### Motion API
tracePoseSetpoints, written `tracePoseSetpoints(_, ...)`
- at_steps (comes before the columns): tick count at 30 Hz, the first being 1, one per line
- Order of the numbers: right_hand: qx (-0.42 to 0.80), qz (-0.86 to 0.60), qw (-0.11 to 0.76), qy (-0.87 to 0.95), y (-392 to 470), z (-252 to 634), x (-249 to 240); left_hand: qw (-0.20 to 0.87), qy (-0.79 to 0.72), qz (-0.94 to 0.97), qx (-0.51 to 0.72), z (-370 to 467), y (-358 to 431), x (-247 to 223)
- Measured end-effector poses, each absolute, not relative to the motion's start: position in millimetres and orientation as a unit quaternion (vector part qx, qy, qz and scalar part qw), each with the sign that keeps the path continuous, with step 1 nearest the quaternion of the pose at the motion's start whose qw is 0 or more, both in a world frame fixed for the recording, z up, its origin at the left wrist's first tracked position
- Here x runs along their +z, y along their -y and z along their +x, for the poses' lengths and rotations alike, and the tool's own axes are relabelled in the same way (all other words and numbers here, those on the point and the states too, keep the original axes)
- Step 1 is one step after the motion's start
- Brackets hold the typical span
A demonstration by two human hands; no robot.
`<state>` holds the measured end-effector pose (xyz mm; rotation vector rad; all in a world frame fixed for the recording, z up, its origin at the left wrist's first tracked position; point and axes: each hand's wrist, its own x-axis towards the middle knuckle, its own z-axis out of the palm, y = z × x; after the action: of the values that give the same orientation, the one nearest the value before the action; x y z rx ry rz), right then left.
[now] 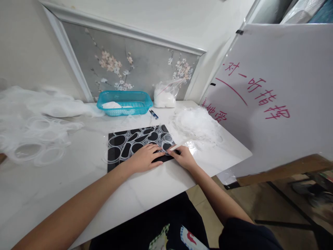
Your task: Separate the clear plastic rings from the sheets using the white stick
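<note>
A black board [112, 168] lies on the white table, with a sheet of white ring-patterned lace [135, 147] spread over it. My left hand [147, 158] rests flat on the lower middle of the board, fingers spread toward the right. Close beside its fingertips, my right hand [184, 157] grips a thin, pale, pen-like tool [177, 147] at the board's right edge. The tool's tip points at the lace near a ring [167, 146]. Some of the lace overhangs the board's left edge.
A blue plastic basket [125, 110] with white pieces stands at the back. Next to it are a clear bag of white material [166, 97] and small blue snips [154, 114]. White lace heaps lie left [39, 135] and right [197, 125]. A whiteboard [281, 86] stands right.
</note>
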<state>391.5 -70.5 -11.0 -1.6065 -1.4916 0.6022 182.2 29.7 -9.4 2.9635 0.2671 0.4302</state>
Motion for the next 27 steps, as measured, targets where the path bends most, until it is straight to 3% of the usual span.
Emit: tracePoseSetpoints(27,0.241,-0.648,0.413,0.593,71.5,390.6,-7.5,0.09,-0.094,0.98,0.153,181.6,-30.0,-12.2)
